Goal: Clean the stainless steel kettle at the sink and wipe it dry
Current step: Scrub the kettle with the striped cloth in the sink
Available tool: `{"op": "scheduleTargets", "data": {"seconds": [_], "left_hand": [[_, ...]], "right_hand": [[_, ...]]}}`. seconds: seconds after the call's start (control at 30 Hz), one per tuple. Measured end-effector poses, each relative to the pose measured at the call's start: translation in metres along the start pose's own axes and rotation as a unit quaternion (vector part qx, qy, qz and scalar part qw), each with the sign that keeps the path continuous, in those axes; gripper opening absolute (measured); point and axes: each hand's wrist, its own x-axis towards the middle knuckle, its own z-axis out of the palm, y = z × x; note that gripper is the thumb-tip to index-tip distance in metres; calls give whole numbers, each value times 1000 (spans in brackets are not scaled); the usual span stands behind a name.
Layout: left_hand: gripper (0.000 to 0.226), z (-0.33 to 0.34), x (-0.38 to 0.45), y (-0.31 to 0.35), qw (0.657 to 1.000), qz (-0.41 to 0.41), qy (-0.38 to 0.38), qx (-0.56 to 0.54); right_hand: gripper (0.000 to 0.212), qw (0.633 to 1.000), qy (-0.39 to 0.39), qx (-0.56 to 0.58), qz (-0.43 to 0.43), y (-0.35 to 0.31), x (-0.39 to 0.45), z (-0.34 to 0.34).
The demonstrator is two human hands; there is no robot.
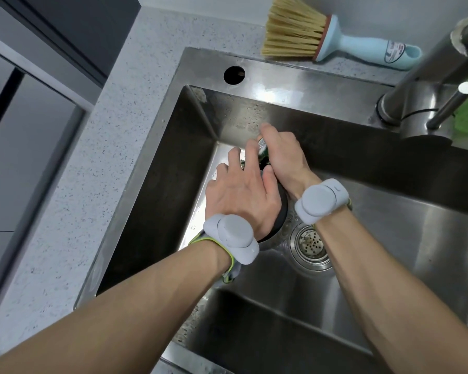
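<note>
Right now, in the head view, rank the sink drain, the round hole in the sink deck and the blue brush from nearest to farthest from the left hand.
From the left hand:
1. Sink drain, just right, in the basin.
2. Round hole, on the rear deck.
3. Blue brush, on the counter behind the sink.

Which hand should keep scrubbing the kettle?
Probably the right hand: it already grips the dark green scrubbing pad down in the stainless steel sink. The left hand lies spread over the mostly hidden kettle with the dark round rim, so it seems better placed for steadying.
</note>
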Motion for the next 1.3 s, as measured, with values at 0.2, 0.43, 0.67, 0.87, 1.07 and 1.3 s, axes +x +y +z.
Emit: {"op": "scheduleTargets", "data": {"seconds": [0.2, 0.43, 0.67, 0.87, 1.07, 1.3], "left_hand": [[51, 1, 1, 0, 1000, -12, -7, 11], [50, -1, 1, 1, 1000, -6, -13, 7], [52, -2, 1, 0, 1000, -7, -17, 7], [51, 0, 1, 1, 1000, -13, -18, 11], [52, 0, 2, 0, 1000, 0, -16, 9], [52, 1, 2, 1, 999, -14, -25, 17]], "right_hand": [[52, 993, -114, 4, 5, 11, -8, -10], [58, 999, -17, -38, -20, 8, -7, -3], [56, 998, -53, -21, 6, 6, 0, -3], [52, 998, -54, -24, -7, 13, -6, -6], [53, 1000, 11, 12, -5, 5, 3, 0], [52, 998, -66, -6, 6, 13, -3, -6]]}}
